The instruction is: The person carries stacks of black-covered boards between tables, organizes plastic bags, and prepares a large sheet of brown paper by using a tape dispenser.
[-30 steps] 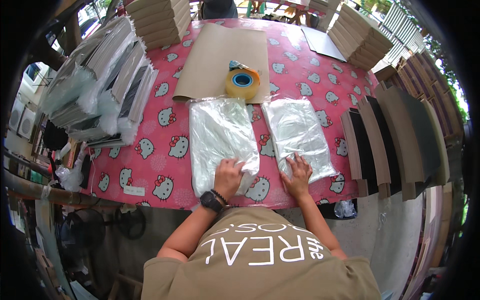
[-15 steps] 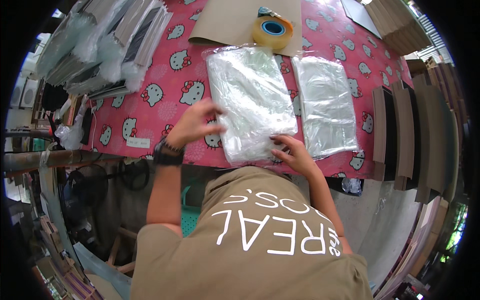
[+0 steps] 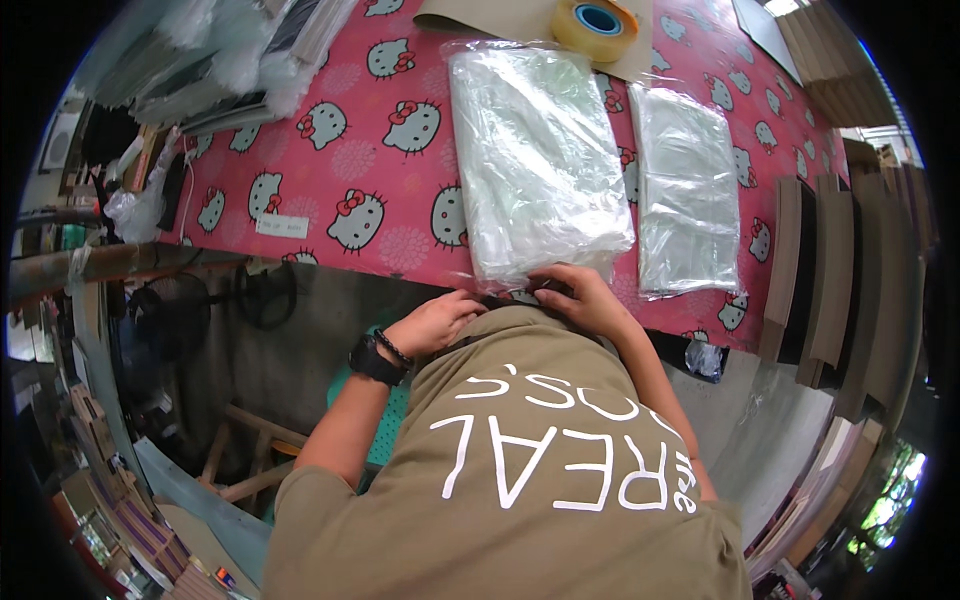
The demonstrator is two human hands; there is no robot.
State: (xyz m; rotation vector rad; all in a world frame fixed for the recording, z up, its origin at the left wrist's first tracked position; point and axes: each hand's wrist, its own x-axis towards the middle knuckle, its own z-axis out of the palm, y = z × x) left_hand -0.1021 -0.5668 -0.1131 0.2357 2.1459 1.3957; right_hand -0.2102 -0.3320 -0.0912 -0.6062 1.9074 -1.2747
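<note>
Here, right hand [image 3: 580, 296] near plastic [image 3: 540, 160]

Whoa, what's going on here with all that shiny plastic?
A person in an olive-brown T-shirt is at a table with a pink, cat-patterned cover. The right hand is at the near edge of a large, flat, clear plastic bundle; I can't tell if it's touching. The left hand is by the shirt's waist. A smaller clear plastic bundle lies to the right. Beyond, a yellowish tape roll with a blue core rests on a brown sheet.
</note>
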